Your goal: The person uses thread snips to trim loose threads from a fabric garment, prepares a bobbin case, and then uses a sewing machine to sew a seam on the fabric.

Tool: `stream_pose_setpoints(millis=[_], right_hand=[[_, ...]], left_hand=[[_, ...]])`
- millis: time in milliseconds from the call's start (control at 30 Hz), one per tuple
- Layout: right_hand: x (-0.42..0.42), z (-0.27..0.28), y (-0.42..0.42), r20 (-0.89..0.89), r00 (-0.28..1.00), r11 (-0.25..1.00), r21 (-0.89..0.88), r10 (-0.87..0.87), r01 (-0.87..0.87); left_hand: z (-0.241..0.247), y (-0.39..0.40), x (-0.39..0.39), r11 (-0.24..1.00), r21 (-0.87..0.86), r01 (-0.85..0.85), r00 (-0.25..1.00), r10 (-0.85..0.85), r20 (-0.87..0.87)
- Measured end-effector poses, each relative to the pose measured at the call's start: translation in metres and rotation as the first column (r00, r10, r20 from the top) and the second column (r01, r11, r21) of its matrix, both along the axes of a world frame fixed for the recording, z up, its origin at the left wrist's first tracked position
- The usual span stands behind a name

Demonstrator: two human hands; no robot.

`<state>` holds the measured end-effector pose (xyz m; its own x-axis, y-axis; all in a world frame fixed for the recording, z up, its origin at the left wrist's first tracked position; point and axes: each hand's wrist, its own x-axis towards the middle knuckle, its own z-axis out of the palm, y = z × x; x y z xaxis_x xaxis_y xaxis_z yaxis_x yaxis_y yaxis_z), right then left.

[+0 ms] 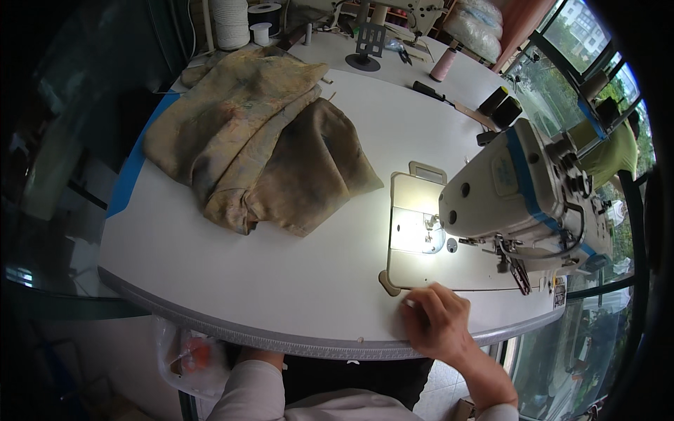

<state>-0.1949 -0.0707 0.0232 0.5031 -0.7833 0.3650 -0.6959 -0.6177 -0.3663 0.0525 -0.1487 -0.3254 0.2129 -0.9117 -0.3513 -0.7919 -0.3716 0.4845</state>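
My right hand (438, 322) rests on the front part of the white sewing table (316, 294), its fingers curled, just below the bed of an industrial sewing machine (495, 189). Whether something small is between those fingers cannot be told. My left hand is out of view: the forearm goes under the table's front edge. A lamp lights the machine's needle plate (413, 231), and no fabric lies under the needle. To the left, a mottled brown and olive fabric piece (237, 116) lies in folds, its darker part (310, 168) spread towards the machine.
A knife-like tool with a black handle (429, 90), a pink thread cone (444, 64), dark thread spools (500, 108) and a black stand (363, 60) are at the back. A plastic bag (192, 358) hangs below the front edge. Beyond the machine, a person in green (605, 152) is partly visible.
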Motion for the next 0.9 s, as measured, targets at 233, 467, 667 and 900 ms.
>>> stream_pose_setpoints(millis=[233, 467, 667, 900], right_hand=[[0.104, -0.001, -0.104, 0.308, 0.951, 0.968, -0.246, 0.028, 0.051], [0.137, -0.017, -0.136, 0.245, 0.935, 0.963, -0.015, -0.258, 0.27], [0.094, -0.001, -0.045, 0.253, 0.967, 0.996, -0.085, 0.011, 0.011], [0.063, 0.008, 0.01, 0.167, 0.95, 0.951, -0.208, 0.265, -0.229]], left_hand=[[0.023, 0.079, 0.014, 0.93, 0.118, 0.347, 0.937, -0.349, -0.008], [0.211, 0.226, 0.03, 0.648, -0.682, 0.339, 0.793, -0.587, -0.164], [0.321, 0.221, 0.067, 0.337, -0.85, 0.405, 0.853, -0.473, 0.22], [0.384, 0.144, 0.065, 0.429, -0.785, 0.447, 0.891, -0.292, 0.348]])
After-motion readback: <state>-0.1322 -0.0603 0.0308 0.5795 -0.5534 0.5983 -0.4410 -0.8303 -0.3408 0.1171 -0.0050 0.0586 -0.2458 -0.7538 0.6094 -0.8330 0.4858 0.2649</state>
